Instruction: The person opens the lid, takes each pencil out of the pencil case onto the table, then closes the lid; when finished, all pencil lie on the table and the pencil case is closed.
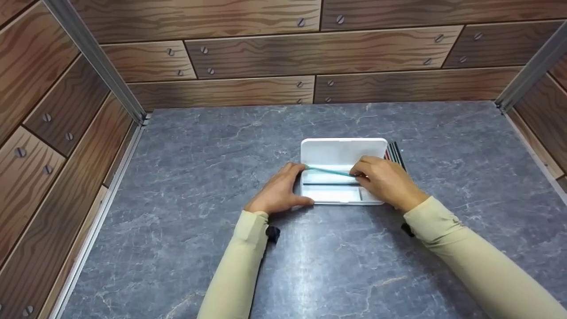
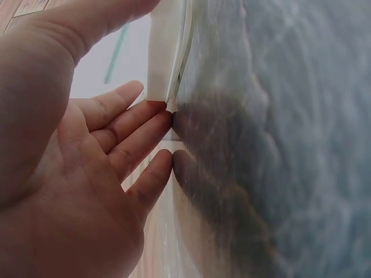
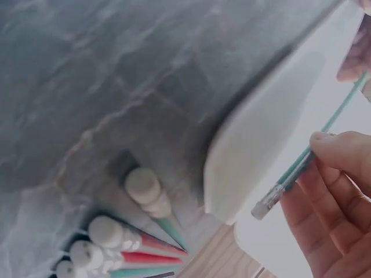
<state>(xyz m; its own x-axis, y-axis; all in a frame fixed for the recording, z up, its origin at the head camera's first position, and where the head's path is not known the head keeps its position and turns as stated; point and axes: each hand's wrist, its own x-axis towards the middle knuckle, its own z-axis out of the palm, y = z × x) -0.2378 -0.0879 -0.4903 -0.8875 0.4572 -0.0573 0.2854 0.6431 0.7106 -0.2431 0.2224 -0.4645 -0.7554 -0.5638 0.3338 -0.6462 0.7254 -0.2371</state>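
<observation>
A white pencil case (image 1: 343,150) lies with its lid raised on the table, its lower half divided into compartments. Between thumb and fingers, my right hand (image 1: 387,181) pinches a green pencil (image 1: 330,171) near its eraser end, as the right wrist view shows with the eraser (image 3: 262,209). This pencil slants across the case, its other end near the left fingertips. Along the case's left side, my left hand (image 1: 277,192) touches the edge with spread, fairly straight fingers. Part of the case's right side is hidden behind the right hand.
Several eraser-tipped pencils (image 3: 148,258), red, green and dark, lie just right of the case. The grey marbled table (image 1: 212,146) is bordered by wood-patterned walls (image 1: 248,53) at the back and both sides.
</observation>
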